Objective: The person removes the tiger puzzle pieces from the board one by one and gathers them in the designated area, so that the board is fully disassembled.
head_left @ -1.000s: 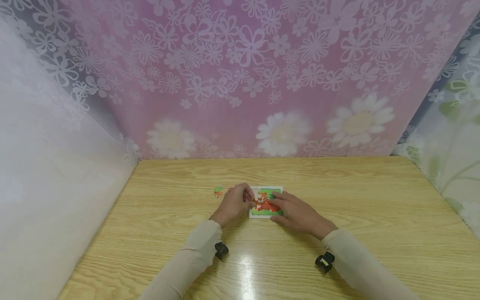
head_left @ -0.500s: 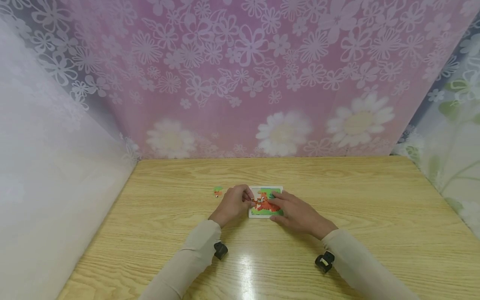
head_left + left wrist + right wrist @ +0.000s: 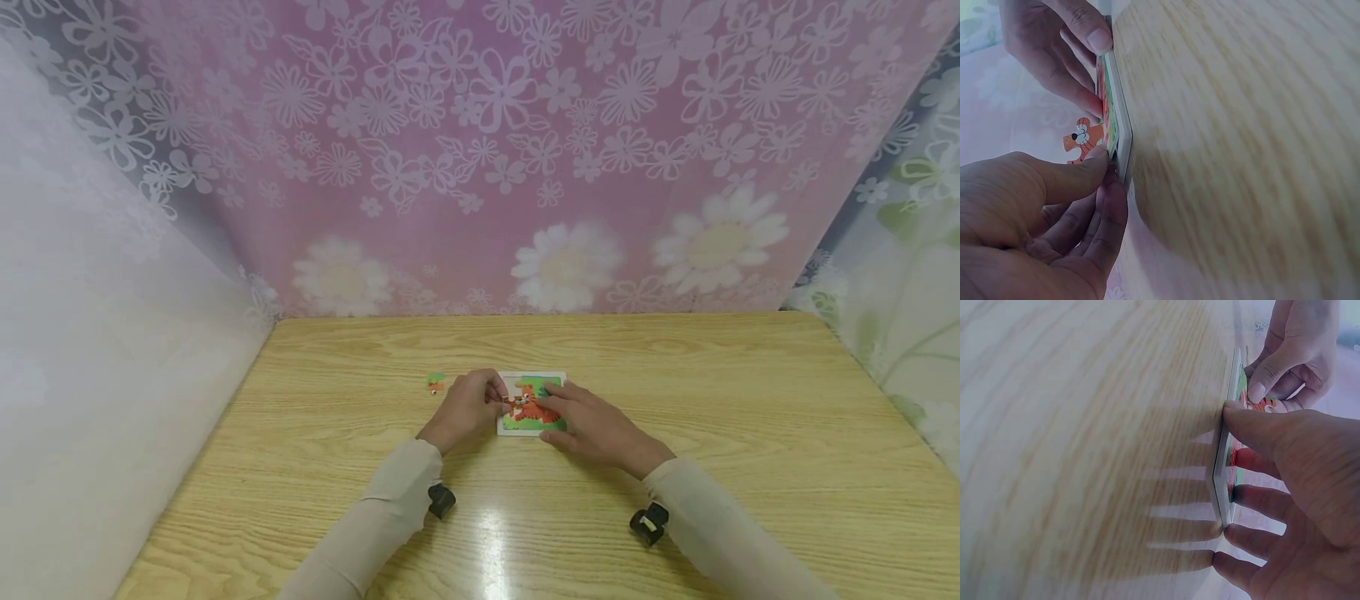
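My left hand [image 3: 467, 407] pinches an orange jigsaw piece [image 3: 1090, 136] with a tiger's face between thumb and fingers. In the left wrist view that piece stands tilted up over the left part of a white-rimmed jigsaw board [image 3: 519, 433]. Pieces lying in the board show an orange tiger on green. The board's upper left corner has a pale gap. My right hand [image 3: 600, 427] rests on the board's right side, fingers spread. Its thumb touches the near edge in the right wrist view, and some fingertips press on the picture. Part of the held piece is hidden by my left fingers.
A loose green and orange jigsaw piece [image 3: 436, 383] lies on the wooden table [image 3: 360, 358] left of my left hand. A pink flowered curtain [image 3: 480, 167] hangs along the table's back edge, with pale cloth on both sides.
The tiger-face piece has shifted and tipped slightly in my left fingers. My right hand has stayed in place on the board.
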{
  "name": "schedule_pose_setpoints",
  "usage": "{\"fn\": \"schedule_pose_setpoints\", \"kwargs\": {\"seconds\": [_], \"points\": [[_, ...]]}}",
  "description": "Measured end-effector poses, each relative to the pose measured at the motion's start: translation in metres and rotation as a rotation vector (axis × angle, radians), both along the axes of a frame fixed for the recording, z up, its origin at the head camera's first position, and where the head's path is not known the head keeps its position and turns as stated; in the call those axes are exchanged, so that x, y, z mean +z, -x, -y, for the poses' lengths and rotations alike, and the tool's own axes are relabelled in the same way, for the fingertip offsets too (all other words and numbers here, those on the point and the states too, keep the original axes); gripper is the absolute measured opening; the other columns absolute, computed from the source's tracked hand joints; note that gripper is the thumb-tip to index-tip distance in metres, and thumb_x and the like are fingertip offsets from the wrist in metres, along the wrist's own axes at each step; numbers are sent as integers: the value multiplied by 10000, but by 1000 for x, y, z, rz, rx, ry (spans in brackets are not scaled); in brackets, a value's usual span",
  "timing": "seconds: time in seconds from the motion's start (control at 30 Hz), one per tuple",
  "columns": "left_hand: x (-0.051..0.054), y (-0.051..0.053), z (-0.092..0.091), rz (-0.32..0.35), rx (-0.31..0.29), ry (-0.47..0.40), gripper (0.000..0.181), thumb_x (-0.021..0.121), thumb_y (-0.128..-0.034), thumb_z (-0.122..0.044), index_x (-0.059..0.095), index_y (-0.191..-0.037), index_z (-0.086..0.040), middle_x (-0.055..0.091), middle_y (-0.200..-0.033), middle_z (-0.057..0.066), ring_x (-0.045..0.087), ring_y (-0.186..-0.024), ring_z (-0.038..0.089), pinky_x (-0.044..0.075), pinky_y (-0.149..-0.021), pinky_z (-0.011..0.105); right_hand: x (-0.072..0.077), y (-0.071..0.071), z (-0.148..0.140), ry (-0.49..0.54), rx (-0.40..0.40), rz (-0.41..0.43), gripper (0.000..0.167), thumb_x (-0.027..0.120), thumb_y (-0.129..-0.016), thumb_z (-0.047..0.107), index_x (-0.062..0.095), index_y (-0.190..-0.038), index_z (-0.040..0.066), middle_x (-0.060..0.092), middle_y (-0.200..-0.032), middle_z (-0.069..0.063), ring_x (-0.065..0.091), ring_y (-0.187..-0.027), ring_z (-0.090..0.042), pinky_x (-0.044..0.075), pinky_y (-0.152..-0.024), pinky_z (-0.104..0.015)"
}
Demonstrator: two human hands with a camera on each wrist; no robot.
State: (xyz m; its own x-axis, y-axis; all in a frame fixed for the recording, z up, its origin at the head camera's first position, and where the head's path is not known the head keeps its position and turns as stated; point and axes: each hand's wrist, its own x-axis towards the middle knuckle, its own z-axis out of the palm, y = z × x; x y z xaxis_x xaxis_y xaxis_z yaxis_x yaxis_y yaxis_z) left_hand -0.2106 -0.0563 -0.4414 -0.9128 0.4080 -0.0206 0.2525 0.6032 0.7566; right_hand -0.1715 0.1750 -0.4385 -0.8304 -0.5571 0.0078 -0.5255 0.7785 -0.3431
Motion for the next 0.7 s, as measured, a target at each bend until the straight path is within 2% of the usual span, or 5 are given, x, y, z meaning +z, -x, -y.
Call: {"fn": "schedule_pose_setpoints", "kwargs": {"seconds": [0.27, 0.7], "points": [[4, -3, -3, -5, -11, 30, 112, 731, -931, -28, 621, -946, -45, 642, -858, 14, 581, -748, 126, 496, -668, 262, 0, 0, 1, 4, -6, 7, 549, 689, -986, 310, 569, -1400, -31, 444, -1513, -258, 376, -1400, -498, 361, -1107, -573], [0, -2, -2, -22, -19, 5, 102, 713, -936, -2, 621, -940, -48, 662, -861, 39, 597, -742, 123, 508, -665, 268, 0, 0, 1, 8, -9, 6, 551, 684, -989, 309, 565, -1400, -39, 433, -1519, -262, 376, -1405, -486, 352, -1115, -570]]}}
